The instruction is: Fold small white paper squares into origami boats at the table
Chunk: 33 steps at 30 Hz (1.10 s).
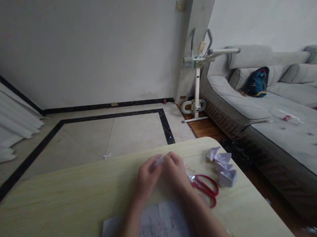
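Note:
My left hand (149,172) and my right hand (175,169) meet over the table, their fingers closed on a small piece of white paper (159,161). Most of that paper is hidden by the fingers. Just right of my right hand lie scissors (206,187) with red handles, their blades partly covered by the hand. Beyond them stand several folded paper pieces (226,174), pale and pointed. Under my forearms rests a printed sheet of paper (165,224) with writing and red marks.
The light wooden table (70,199) has a rounded far corner. To the right stand a grey sofa (283,140) with a blue backpack (258,81) and a white exercise machine (197,83). A white curtain (7,127) hangs at left. A paper scrap (107,155) lies on the floor.

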{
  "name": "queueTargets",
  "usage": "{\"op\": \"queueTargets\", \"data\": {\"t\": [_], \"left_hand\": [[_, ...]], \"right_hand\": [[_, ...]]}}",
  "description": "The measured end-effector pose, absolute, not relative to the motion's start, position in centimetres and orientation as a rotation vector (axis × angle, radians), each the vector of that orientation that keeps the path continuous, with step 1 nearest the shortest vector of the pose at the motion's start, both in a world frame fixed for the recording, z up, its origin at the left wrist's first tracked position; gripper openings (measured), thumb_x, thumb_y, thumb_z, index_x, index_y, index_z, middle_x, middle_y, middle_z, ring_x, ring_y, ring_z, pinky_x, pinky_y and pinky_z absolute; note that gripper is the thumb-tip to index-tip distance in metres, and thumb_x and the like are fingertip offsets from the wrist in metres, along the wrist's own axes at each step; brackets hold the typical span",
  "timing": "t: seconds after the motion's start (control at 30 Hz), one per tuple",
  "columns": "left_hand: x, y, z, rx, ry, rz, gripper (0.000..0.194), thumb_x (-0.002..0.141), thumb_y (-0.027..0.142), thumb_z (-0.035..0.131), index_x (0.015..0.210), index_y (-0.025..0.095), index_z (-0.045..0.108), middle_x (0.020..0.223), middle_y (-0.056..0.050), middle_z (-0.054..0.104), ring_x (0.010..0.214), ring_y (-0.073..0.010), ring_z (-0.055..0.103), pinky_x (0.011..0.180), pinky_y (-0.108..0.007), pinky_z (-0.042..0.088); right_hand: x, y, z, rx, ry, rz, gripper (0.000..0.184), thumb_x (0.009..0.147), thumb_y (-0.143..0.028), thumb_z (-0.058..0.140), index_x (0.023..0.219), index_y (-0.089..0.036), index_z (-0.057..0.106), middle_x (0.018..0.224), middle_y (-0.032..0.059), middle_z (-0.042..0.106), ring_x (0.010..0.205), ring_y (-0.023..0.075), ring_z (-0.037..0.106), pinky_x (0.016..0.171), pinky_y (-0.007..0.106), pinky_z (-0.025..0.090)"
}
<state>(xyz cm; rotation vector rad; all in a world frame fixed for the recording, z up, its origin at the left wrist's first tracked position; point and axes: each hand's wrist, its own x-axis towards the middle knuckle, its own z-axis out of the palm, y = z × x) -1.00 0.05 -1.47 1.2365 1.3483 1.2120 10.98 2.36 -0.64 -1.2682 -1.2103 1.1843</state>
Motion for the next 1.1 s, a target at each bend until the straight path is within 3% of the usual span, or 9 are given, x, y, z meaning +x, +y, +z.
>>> {"op": "queueTargets", "data": {"t": [0.3, 0.47, 0.7, 1.1], "left_hand": [[-1.1, 0.1, -0.7, 1.196, 1.362, 1.308, 0.034, 0.084, 0.042, 0.057, 0.098, 0.015, 0.071, 0.102, -0.01, 0.073, 0.097, -0.0238, 0.066, 0.085, -0.032, 0.05], [-1.0, 0.0, -0.8, 1.191, 1.322, 1.348, 0.03, 0.085, 0.038, 0.056, 0.096, 0.015, 0.071, 0.1, -0.009, 0.073, 0.096, -0.0233, 0.065, 0.085, -0.031, 0.05], [-1.1, -0.2, -0.4, 1.18, 1.287, 1.352, 0.028, 0.084, 0.036, 0.058, 0.098, 0.015, 0.07, 0.099, -0.008, 0.072, 0.095, -0.0227, 0.065, 0.084, -0.031, 0.05], [-0.9, -0.1, -0.7, 1.159, 1.367, 1.344, 0.031, 0.086, 0.038, 0.055, 0.099, 0.015, 0.071, 0.102, -0.009, 0.073, 0.097, -0.0235, 0.066, 0.087, -0.033, 0.05]], "right_hand": [[10.6, 2.1, -1.3, -1.092, -1.166, 1.224, 0.012, 0.078, -0.03, 0.063, 0.08, -0.019, 0.058, 0.073, -0.0008, 0.06, 0.068, 0.0143, 0.056, 0.063, 0.025, 0.045], [10.6, 2.1, -1.0, -1.089, -1.185, 1.247, 0.014, 0.078, -0.031, 0.065, 0.078, -0.018, 0.06, 0.072, 0.0001, 0.062, 0.067, 0.0147, 0.057, 0.061, 0.025, 0.046], [10.9, 2.0, -0.4, -1.134, -1.227, 1.211, 0.016, 0.078, -0.031, 0.064, 0.081, -0.017, 0.071, 0.081, 0.0054, 0.07, 0.08, 0.0201, 0.063, 0.074, 0.029, 0.049], [10.9, 1.9, 0.7, -1.183, -1.32, 1.165, 0.019, 0.082, -0.031, 0.061, 0.084, -0.018, 0.075, 0.084, 0.0048, 0.072, 0.082, 0.02, 0.064, 0.074, 0.029, 0.049]]}}
